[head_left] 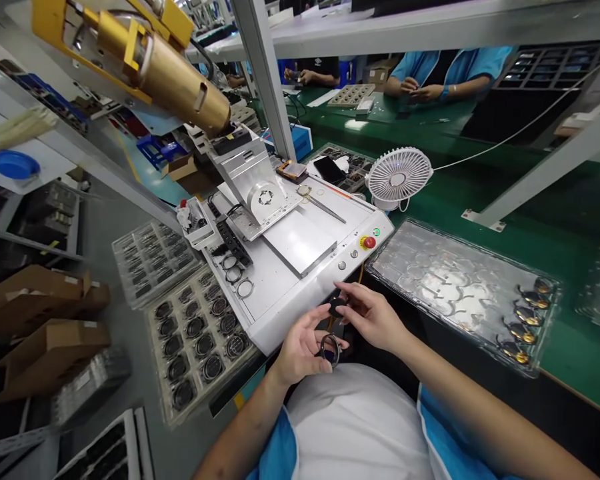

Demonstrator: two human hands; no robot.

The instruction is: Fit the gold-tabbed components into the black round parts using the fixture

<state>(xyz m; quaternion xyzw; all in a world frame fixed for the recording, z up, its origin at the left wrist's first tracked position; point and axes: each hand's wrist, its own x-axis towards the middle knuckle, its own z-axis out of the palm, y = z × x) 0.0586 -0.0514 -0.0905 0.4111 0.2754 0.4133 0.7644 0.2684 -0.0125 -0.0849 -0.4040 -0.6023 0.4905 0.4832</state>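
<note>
**Black disc between both hands' fingertips, metal ring just nearer the body**

The small black round disc [337,307] lies at the fingertips of both hands, in front of the near edge of the white machine with a flat metal top [280,321]. The right hand [375,320] has its thumb and fingers nearly closed on the disc from the right. The left hand [300,347] is half curled, palm partly up: its upper fingertips meet the disc from the left, while its thumb and lower fingers hold the thin dark metal ring [337,346].

The ring is tilted, nearer the body than the disc and apart from it. It sits on the left hand's side, so that hand is the nearer one to it; the disc lies about equally near both. Being round, the disc shows no clear long axis.

To the right is a clear plastic tray [420,267] with black-and-gold parts [523,332] along its right end.
</note>
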